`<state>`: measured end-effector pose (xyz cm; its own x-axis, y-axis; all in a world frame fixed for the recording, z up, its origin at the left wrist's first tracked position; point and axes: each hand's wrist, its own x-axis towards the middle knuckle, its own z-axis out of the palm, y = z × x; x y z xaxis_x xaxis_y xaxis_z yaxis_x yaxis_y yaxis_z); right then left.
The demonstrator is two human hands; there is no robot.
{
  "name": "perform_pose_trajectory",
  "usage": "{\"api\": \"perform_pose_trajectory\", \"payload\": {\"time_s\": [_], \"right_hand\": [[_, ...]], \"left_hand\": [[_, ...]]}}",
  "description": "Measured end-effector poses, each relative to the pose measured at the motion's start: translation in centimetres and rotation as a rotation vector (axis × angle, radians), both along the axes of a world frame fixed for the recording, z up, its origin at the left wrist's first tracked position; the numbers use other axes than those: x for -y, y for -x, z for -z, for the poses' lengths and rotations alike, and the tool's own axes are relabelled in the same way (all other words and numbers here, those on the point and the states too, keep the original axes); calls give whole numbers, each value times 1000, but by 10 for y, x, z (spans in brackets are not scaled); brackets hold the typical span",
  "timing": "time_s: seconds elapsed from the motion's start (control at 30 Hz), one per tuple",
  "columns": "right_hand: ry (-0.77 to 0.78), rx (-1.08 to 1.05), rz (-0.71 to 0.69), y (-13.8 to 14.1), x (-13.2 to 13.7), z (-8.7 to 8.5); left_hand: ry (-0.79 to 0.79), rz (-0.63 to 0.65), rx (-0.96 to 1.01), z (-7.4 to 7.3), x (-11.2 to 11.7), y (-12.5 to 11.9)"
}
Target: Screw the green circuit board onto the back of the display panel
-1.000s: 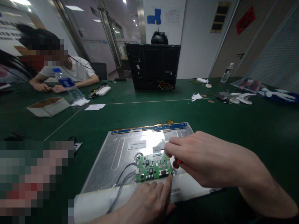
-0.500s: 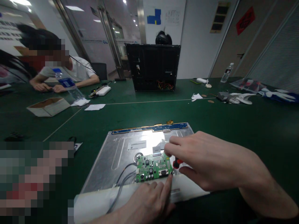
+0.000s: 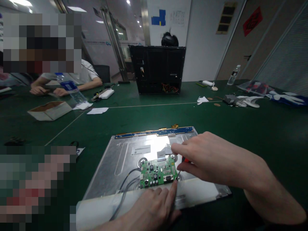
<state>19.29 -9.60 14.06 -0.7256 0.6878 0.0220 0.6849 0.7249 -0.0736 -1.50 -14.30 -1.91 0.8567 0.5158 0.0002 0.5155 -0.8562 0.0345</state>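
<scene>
A green circuit board [image 3: 158, 170] lies on the metal back of a display panel [image 3: 106, 170]. Grey cables run from its left side and a flat ribbon cable [image 3: 161, 156] from its top edge. My right hand [image 3: 204, 160] is closed around a screwdriver [image 3: 185, 159] with a red handle, mostly hidden by the fingers. Its thin shaft slants down to the board's lower right corner. At that same corner rests the outstretched index finger of my left hand [image 3: 154, 205], whose other fingers bend loosely over the panel's white lower strip [image 3: 96, 210].
Beyond the panel stands a black monitor housing [image 3: 157, 69] with coloured wires. At left are an open box [image 3: 50, 110], a tilted bottle [image 3: 72, 89] and a seated person [image 3: 81, 77]. White paper [image 3: 202, 100], gloves [image 3: 247, 101] and another bottle [image 3: 234, 75] lie or stand at right.
My right hand has shifted slightly right and tilted, showing the screwdriver's shaft and the board's upper right corner. My left hand stays in place.
</scene>
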Motion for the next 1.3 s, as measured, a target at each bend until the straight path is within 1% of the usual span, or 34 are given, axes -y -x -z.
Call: {"api": "perform_pose_trajectory", "payload": {"time_s": [0.23,0.5,0.6,0.7,0.87,0.97,1.07,1.17,1.3], "right_hand": [[25,3,-28,2,2,-3],[72,-3,-153,-2,1,-1],[98,-18,-182,0,2,-3],[124,-22,-142,2,3,-3],[104,-39,15,4,-1,0],[108,-64,44,3,-3,2],[139,-64,12,1,-3,2],[164,-60,-53,-2,0,0],[200,-95,-134,-4,2,-2]], "left_hand": [[3,11,34,-1,0,1],[31,11,-54,-9,-1,-4],[22,21,-44,-10,-1,-5],[14,11,-17,-9,-1,-4],[11,14,-16,-7,-1,-3],[5,17,4,-5,-1,-2],[21,15,23,-5,-1,-2],[37,12,24,-5,-1,-1],[21,10,20,-2,-1,1]]}}
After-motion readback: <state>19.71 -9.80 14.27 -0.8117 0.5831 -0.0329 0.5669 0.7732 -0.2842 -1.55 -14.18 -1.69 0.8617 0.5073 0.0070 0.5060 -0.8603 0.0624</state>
